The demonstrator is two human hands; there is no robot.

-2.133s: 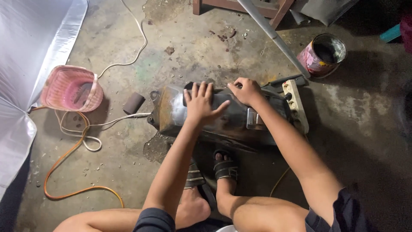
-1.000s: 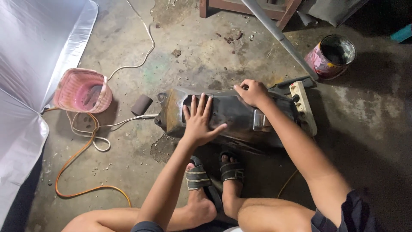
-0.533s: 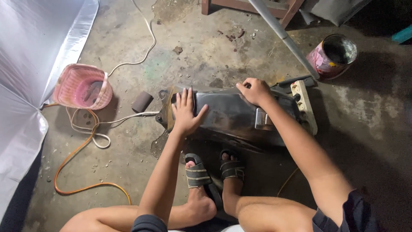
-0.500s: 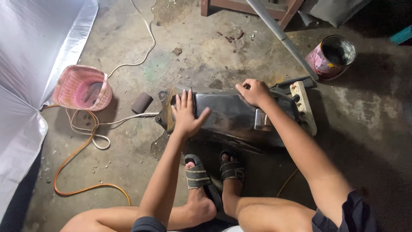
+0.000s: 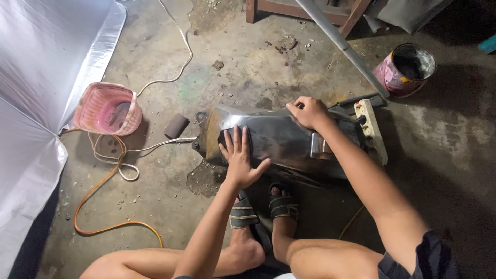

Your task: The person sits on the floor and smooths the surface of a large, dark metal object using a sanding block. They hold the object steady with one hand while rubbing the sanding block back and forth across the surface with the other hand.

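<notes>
Two hands rest on a dark glossy panel [image 5: 281, 142] that lies on the concrete floor [image 5: 248, 67] in front of the person's sandalled feet [image 5: 263, 209]. The left hand [image 5: 238, 157] lies flat on the panel's near face, fingers spread and pointing away from the body, thumb splayed to the right. The right hand [image 5: 308, 112] sits on the panel's far upper edge with its fingers curled down; whether it pinches anything there cannot be told.

Just beyond the panel's right end lies a white power strip [image 5: 373, 132], touching or nearly touching it. A grey metal pole [image 5: 343, 46] slants down from the top of the view to a point near the strip. Farther right stands an open paint can [image 5: 405, 70], pink on the outside.

To the left of the panel a small brown cylinder [image 5: 176, 125] lies on the floor, and well beyond it a pink basket [image 5: 107, 109]. A white cord [image 5: 170, 51] and an orange hose [image 5: 103, 201] loop across the floor near the basket. A silvery sheet [image 5: 36, 93] covers the left side.
</notes>
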